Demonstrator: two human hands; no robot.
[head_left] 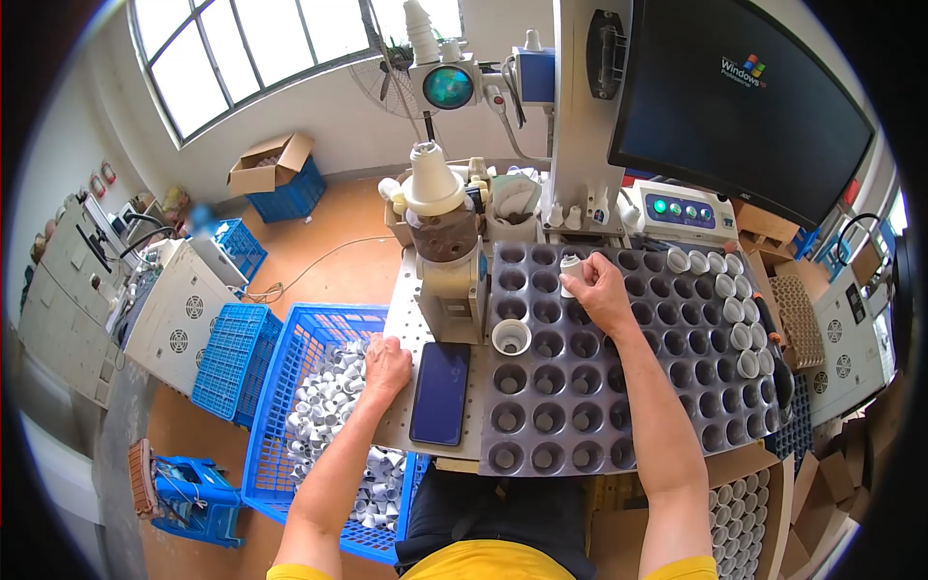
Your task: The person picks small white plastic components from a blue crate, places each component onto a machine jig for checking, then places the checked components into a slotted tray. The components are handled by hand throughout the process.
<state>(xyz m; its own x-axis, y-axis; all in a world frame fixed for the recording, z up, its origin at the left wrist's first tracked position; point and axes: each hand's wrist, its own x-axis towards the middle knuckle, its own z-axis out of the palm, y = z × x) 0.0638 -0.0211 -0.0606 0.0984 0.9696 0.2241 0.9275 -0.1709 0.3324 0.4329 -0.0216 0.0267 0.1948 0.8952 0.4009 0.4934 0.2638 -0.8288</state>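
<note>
My right hand (601,292) is closed around a small white plastic cup-shaped part (569,278), held over the dark grey tray (498,302) of round pockets. My left hand (388,365) rests at the perforated table's left edge, beside the blue basket (275,425). Its fingers are curled in, and whatever they may hold is hidden. Many loose white plastic parts (324,396) fill the basket. A white cup (511,336) stands in a left-side pocket, with something small inside. More white cups (742,311) sit in pockets along the tray's right side.
A phone (440,394) lies between my left hand and the tray. Behind stand a machine with a white cone (433,184), a monitor (744,106) and a control box with green lights (686,213). At lower right, a cardboard box (773,522) holds stacked white cups.
</note>
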